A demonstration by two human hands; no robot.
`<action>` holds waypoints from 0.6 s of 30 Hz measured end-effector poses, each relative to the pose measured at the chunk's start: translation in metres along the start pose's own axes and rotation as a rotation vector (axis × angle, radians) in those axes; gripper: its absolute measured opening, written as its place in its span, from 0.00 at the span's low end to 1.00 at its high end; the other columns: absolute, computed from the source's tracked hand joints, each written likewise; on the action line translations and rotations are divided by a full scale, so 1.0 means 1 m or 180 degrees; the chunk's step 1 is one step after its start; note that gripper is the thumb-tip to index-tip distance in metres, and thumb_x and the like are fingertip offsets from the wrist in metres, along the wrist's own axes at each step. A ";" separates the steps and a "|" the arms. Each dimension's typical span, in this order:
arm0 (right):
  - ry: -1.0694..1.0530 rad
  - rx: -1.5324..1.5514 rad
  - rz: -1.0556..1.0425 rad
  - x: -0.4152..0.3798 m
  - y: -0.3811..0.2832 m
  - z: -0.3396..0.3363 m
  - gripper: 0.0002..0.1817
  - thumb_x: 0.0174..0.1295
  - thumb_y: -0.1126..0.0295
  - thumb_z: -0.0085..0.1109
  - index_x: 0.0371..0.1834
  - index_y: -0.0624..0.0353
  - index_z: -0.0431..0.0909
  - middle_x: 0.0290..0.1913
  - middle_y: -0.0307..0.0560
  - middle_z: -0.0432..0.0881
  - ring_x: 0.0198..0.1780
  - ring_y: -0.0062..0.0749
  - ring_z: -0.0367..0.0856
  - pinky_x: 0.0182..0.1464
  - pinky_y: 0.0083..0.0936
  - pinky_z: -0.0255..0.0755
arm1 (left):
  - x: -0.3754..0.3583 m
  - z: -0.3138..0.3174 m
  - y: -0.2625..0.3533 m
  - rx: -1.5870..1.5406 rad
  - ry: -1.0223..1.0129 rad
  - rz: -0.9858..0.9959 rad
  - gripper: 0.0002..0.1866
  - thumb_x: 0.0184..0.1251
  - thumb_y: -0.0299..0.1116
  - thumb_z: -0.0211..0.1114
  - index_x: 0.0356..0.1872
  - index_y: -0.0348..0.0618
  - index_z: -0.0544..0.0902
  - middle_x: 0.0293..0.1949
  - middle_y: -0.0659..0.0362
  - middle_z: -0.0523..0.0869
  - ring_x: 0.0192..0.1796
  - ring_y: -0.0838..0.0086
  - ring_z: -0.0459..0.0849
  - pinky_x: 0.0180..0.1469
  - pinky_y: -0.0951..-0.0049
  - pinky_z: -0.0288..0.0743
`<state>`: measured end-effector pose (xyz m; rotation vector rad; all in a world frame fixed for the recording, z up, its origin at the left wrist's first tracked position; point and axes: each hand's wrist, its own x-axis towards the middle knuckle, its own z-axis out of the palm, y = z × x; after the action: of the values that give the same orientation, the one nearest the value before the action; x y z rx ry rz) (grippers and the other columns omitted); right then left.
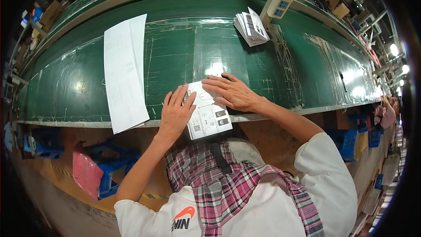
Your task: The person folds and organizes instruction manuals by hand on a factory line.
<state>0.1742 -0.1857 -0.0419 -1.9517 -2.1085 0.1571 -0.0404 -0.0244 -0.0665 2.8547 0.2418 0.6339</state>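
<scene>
A white printed sheet [208,118] with small diagrams and black squares lies at the near edge of the green table [184,57]. My left hand [174,113] rests flat on its left part, fingers apart. My right hand [232,92] presses flat on its upper right part, fingers spread toward the left. Neither hand grips anything; both lie palm down on the sheet.
A long white paper [124,74] lies to the left, overhanging the table edge. A stack of printed leaflets [251,27] sits at the back, beside a post with a power strip [279,3]. Blue crates [109,166] and a pink bag [87,174] are under the table.
</scene>
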 end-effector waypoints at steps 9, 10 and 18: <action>-0.0104 -0.0009 0.0003 -0.032 -0.008 -0.033 0.39 0.58 0.72 0.55 0.77 0.53 0.59 0.77 0.46 0.63 0.80 0.39 0.55 0.81 0.50 0.42 | 0.001 -0.002 -0.002 -0.0050 -0.0090 0.0056 0.22 0.72 0.35 0.63 0.65 0.48 0.76 0.71 0.50 0.72 0.73 0.57 0.69 0.73 0.51 0.60; -0.0211 0.0176 -0.0224 -0.035 -0.020 -0.036 0.42 0.55 0.74 0.55 0.78 0.53 0.58 0.77 0.46 0.62 0.81 0.40 0.55 0.82 0.51 0.41 | -0.001 -0.004 -0.001 -0.0031 -0.0110 0.0063 0.22 0.72 0.35 0.62 0.65 0.48 0.76 0.71 0.50 0.72 0.73 0.57 0.69 0.73 0.50 0.60; -0.0750 0.0397 -0.0382 -0.041 -0.038 -0.039 0.50 0.45 0.75 0.60 0.79 0.55 0.53 0.79 0.48 0.57 0.82 0.41 0.49 0.82 0.55 0.36 | -0.017 -0.015 0.003 -0.0029 -0.0218 0.0034 0.23 0.71 0.34 0.63 0.66 0.48 0.76 0.72 0.51 0.70 0.74 0.58 0.67 0.74 0.49 0.58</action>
<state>0.1504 -0.2331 0.0007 -1.8056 -2.2922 0.5049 -0.0612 -0.0285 -0.0593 2.8645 0.2124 0.5365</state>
